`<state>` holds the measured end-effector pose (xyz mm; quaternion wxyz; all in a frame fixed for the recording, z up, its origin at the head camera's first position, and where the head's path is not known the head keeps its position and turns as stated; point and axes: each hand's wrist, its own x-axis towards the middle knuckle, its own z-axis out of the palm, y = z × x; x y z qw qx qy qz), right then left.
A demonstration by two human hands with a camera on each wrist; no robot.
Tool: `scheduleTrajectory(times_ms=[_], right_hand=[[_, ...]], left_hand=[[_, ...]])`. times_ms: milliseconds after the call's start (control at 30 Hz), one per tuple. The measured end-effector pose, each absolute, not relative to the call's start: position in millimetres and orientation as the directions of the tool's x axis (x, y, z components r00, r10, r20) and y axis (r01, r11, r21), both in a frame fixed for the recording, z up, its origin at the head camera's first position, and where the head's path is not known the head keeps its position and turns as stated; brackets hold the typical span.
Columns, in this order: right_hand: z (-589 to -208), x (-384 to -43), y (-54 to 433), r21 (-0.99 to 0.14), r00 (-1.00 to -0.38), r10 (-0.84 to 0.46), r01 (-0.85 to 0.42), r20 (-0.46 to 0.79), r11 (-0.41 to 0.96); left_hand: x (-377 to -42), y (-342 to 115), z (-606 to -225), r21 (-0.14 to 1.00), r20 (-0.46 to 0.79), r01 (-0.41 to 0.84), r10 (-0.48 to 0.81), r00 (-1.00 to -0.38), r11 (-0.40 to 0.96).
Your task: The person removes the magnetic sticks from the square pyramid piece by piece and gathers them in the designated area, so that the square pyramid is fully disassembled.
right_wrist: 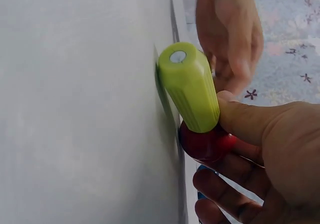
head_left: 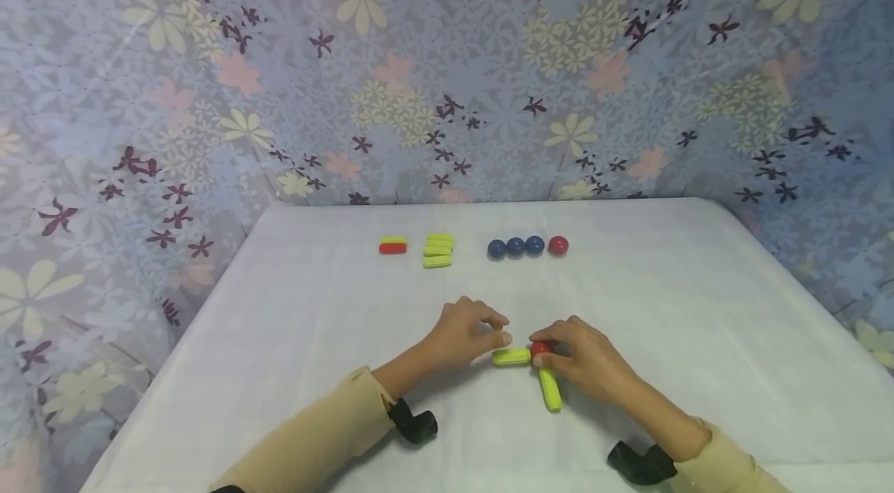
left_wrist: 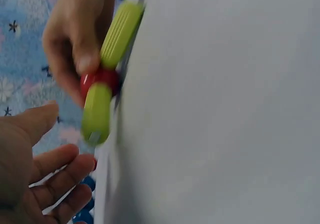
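Observation:
My right hand [head_left: 594, 359] pinches a red ball [head_left: 540, 351] between thumb and fingers, low over the white tabletop. Two yellow-green ribbed rods join that ball: one rod [head_left: 511, 357] points left, the other rod [head_left: 550, 390] points toward the front edge. A pale metallic disc shows on the free end of the near rod [right_wrist: 192, 89] in the right wrist view. Just beyond the left rod's free end, my left hand [head_left: 464, 334] hovers with fingers apart and nothing in them; the left wrist view shows a gap between this hand [left_wrist: 45, 164] and the rod.
Toward the back of the table [head_left: 314, 307] lie a yellow rod against a red rod [head_left: 393, 248] and several yellow rods [head_left: 438, 251]. To their right, a row of blue balls [head_left: 515, 247] ends with another red ball [head_left: 558, 245]. A flowered cloth [head_left: 447, 66] hangs behind.

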<state>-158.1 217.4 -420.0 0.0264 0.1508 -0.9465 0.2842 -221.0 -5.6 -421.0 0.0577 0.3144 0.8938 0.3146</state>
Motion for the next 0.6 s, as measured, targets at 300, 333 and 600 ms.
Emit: scheduleTrajectory(times_ms=[300,333,600], right_hand=[[-421.7,-158.7,215.6,-0.537,-0.955,-0.263,-0.295,0.137,0.79],[-422.1,-158.6,215.3,-0.537,-0.954,-0.264,-0.297,0.139,0.79],[-420.8,-159.3,213.6,-0.528,-0.952,-0.274,-0.305,0.139,0.792]], left_hand=[[-190.0,-4.5,-432.0,0.458,0.147,0.612,0.625,-0.767,0.644],[-189.7,-3.7,-432.7,0.442,0.157,0.62,0.625,-0.765,0.648],[-190.8,-2.3,-435.1,0.396,0.193,0.632,0.613,-0.766,0.666]])
